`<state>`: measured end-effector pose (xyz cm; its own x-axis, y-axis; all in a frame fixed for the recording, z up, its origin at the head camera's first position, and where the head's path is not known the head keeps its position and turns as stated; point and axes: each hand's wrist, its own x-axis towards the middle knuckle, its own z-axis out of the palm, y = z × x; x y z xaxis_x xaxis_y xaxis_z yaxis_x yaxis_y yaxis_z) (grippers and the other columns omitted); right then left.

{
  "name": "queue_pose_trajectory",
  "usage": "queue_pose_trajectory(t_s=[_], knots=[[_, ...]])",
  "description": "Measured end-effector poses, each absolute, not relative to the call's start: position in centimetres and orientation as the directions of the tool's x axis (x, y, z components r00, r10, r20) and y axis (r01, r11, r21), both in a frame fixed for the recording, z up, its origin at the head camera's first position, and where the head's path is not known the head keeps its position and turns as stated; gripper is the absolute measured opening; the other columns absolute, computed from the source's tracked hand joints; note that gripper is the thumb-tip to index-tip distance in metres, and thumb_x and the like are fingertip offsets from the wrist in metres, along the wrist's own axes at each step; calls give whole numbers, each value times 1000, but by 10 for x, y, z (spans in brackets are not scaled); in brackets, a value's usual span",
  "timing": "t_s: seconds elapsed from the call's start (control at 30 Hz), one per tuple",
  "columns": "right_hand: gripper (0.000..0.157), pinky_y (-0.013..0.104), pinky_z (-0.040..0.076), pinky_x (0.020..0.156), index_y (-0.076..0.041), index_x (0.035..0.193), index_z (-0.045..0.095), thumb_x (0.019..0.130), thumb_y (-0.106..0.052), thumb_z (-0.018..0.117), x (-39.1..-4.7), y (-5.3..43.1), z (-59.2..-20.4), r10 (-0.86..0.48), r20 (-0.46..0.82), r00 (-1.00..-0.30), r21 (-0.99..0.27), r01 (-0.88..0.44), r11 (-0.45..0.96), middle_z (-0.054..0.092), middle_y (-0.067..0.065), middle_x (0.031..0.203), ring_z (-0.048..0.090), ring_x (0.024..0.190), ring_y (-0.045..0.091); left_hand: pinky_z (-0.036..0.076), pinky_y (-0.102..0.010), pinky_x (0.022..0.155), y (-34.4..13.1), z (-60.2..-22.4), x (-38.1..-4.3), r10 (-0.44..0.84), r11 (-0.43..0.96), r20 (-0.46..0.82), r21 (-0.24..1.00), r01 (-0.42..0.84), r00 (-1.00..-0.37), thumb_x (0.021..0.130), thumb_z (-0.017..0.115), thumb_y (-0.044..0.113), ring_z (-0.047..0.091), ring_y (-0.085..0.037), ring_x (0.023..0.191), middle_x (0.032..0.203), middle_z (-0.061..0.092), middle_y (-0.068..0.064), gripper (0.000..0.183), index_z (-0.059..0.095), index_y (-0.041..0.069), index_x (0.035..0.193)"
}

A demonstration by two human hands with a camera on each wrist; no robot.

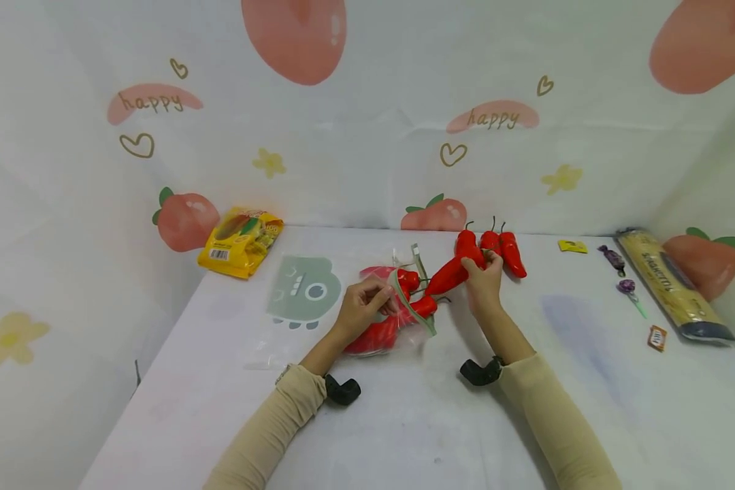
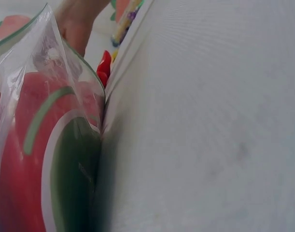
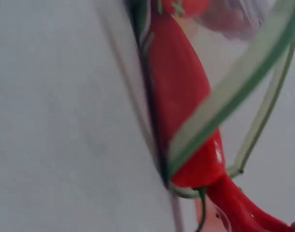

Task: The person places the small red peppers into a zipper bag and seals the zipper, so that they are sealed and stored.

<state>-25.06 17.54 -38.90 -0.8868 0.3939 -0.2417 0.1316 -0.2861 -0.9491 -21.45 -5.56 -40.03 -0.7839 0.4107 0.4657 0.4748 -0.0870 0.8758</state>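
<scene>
My left hand pinches the rim of a clear zip bag, its green-edged mouth spread toward the right. Several red chili peppers lie inside, some with stems at the mouth; one pepper fills the right wrist view. My right hand grips another red chili pepper near its stem end, its tip pointing down at the bag mouth. In the left wrist view the bag hides most of the left fingers. Behind the right hand lie 3 more chili peppers.
A pale green dinosaur print shows on clear plastic left of the peppers. A yellow snack packet is at the back left. On the right lie a spaghetti pack, a lollipop, a purple candy and small yellow and orange packets.
</scene>
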Motion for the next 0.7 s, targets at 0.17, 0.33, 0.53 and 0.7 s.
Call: queue_pose_trajectory(t_s=[0.17,0.33,0.53,0.7], knots=[[48,21,43,97,-17,130,26,91,-6,51,-242,170,-405,334,-242,-911,-925,113,-362,30,1,140,40,117,14,55,-24,60,-54,-401,-214,408,-74,442,888,454,-799,91,49,-2,64,-10,61,72,62,-28,15,59,-10,83],[42,20,44,97,-13,134,42,95,-27,46,-233,176,-413,294,-280,-914,-946,211,-246,47,1,127,48,102,9,56,-25,61,-53,-401,-214,422,-85,437,891,445,-794,92,48,-1,65,-10,62,73,61,-30,15,58,-11,84],[44,23,45,96,-5,127,50,92,-30,54,-230,181,-416,238,-263,-935,-961,234,-144,60,-7,99,56,97,6,56,-43,60,-55,-400,-214,415,-86,462,877,472,-784,91,48,-4,64,-30,61,71,60,-29,14,57,-11,82],[45,13,51,76,2,122,53,90,-29,58,-228,175,-425,104,-216,-971,-975,220,36,63,-15,83,58,80,1,57,-35,61,-54,-407,-219,417,-111,454,885,451,-788,91,48,-5,63,-28,61,71,59,-29,13,57,-12,84]])
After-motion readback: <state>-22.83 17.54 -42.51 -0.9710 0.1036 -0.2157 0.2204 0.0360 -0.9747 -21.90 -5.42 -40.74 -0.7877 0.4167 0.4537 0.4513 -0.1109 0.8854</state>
